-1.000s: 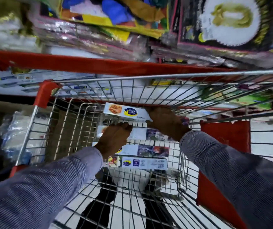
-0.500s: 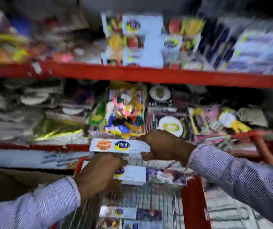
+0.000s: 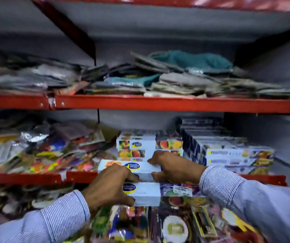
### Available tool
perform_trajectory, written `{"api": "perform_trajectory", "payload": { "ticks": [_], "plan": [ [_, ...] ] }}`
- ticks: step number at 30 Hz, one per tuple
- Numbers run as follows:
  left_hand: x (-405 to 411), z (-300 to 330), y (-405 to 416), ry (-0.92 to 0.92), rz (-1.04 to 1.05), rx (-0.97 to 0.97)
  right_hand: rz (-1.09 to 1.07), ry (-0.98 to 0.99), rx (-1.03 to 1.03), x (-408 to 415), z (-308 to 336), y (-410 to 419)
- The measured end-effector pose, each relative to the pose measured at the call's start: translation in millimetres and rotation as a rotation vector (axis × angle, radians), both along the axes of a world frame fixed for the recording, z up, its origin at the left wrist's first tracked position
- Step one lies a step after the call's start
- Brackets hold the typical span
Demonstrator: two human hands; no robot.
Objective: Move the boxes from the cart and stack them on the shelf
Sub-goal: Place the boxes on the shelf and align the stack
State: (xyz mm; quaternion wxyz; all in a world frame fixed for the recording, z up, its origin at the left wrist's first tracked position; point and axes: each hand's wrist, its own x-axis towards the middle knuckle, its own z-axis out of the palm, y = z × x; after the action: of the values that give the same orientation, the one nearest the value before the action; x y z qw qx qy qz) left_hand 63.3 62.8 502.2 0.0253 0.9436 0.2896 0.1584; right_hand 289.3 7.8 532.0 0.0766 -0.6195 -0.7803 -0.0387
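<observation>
A red-edged shelf point(image 3: 167, 104) unit fills the view, its upper level piled with flat grey and teal packets point(image 3: 184, 76). On the level below, glossy coloured packets point(image 3: 40, 148) are heaped at the left, a stack of boxes point(image 3: 149, 145) printed with fruit stands in the middle, and a second, wider stack point(image 3: 228, 155) lies just to its right. In front of the middle stack, at the shelf's front edge, two long white boxes are held one above the other (both carry a round blue-and-yellow logo). The left hand point(image 3: 111, 186) is closed over the left ends of both, fingers curled on the lower box point(image 3: 146, 193). The right hand point(image 3: 174, 167) grips the right end of the upper box point(image 3: 140, 168), thumb beneath, fingers on top.
</observation>
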Motion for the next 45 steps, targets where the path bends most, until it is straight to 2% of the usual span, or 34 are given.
{"api": "perform_trajectory", "payload": {
  "ticks": [7, 18, 27, 33, 45],
  "plan": [
    [21, 21, 45, -0.1, 0.057, -0.038, -0.083, -0.053, 0.02, 27, 9, 59],
    [37, -4, 93, -0.065, 0.092, -0.09, -0.185, -0.032, -0.059, 48, -30, 145],
    [43, -17, 114, -0.082, 0.095, -0.131, -0.238, -0.036, -0.005, 56, -43, 150],
    [54, -16, 124, -0.07, 0.084, -0.114, -0.269, 0.04, 0.123, 56, -38, 145],
    [82, -18, 146, -0.138, 0.086, -0.074, -0.19, 0.198, 0.059, 71, -29, 125]
  ]
}}
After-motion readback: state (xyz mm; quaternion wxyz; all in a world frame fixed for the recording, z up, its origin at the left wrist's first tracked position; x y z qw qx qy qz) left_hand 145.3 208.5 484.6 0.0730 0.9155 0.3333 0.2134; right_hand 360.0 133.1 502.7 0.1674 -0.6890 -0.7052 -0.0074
